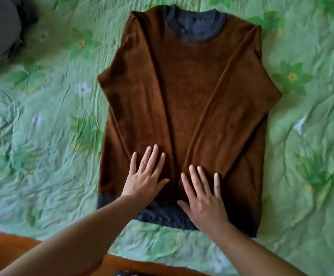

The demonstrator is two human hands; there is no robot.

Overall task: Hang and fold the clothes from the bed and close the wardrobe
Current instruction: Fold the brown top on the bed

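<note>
- A brown sweater (184, 108) with a dark grey collar and hem is lying face-up on the bed (42, 136), both sleeves already folded in over the body.
- The left hand (146, 176) is pressing flat on the lower part of the sweater, fingers straight and spread, gripping nothing.
- The right hand (204, 198) is lying flat just beside it near the hem, fingers likewise spread and holding nothing.
- The step in hand looks like smoothing the cloth midway through folding.
- The next move is probably calling for both hands to pinch the hem and carry it up toward the collar.
- A grey garment (0, 30) is waiting at the far left corner of the bed.
- The wardrobe is not showing in this view.
</note>
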